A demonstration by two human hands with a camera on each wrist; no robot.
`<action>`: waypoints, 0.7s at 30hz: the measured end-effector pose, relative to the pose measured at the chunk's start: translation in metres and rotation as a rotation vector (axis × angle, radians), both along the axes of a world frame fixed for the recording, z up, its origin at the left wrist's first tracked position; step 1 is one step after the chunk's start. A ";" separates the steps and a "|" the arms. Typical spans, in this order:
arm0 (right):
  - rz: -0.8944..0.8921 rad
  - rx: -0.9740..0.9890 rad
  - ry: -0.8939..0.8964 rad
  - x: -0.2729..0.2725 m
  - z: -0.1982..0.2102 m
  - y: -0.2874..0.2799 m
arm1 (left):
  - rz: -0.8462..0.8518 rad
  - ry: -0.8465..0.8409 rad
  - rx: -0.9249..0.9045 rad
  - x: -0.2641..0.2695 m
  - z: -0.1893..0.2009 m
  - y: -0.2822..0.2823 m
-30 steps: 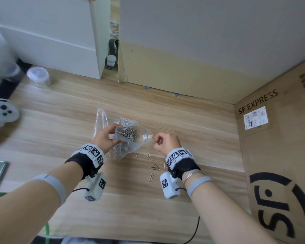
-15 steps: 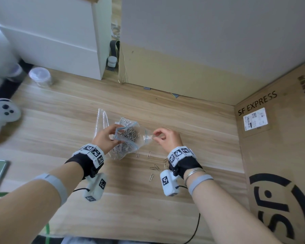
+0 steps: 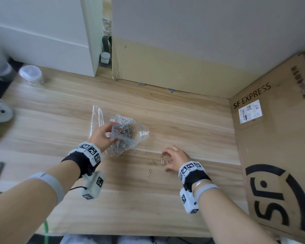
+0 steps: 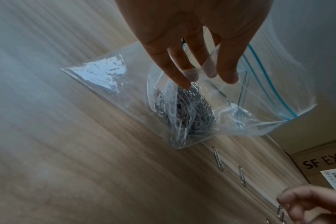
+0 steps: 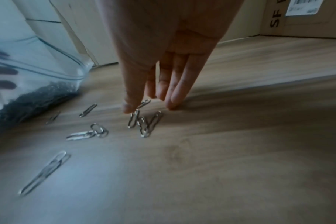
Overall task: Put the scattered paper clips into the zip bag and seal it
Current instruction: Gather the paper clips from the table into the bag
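head looks down; wrist views close, sharing the zip bag (image 4: 240,115).

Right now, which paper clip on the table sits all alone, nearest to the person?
Start at the zip bag the left hand holds up, then look down the wooden table past the small cluster by the right hand. The lone paper clip lies below that cluster, touching no other clip.
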State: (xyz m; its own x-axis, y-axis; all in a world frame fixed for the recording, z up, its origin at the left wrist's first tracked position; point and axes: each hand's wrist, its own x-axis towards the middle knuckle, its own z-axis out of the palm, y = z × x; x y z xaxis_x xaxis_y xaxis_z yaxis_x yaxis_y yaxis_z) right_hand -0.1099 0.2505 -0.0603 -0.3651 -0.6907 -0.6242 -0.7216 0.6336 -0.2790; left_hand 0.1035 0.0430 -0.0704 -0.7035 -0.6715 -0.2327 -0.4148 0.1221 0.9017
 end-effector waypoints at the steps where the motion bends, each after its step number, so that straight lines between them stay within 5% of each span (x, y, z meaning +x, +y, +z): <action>1: 0.017 0.006 0.001 -0.002 0.000 0.002 | -0.003 0.000 -0.001 0.000 0.000 0.000; 11: -0.075 -0.097 0.016 0.010 -0.011 -0.008 | -0.027 -0.012 -0.007 -0.001 0.001 0.003; 16: -0.160 -0.137 -0.172 0.023 -0.009 -0.016 | -0.023 -0.008 -0.002 0.000 -0.001 0.002; 21: -0.080 0.029 -0.457 0.037 -0.011 -0.012 | -0.017 -0.006 -0.001 -0.001 -0.002 0.002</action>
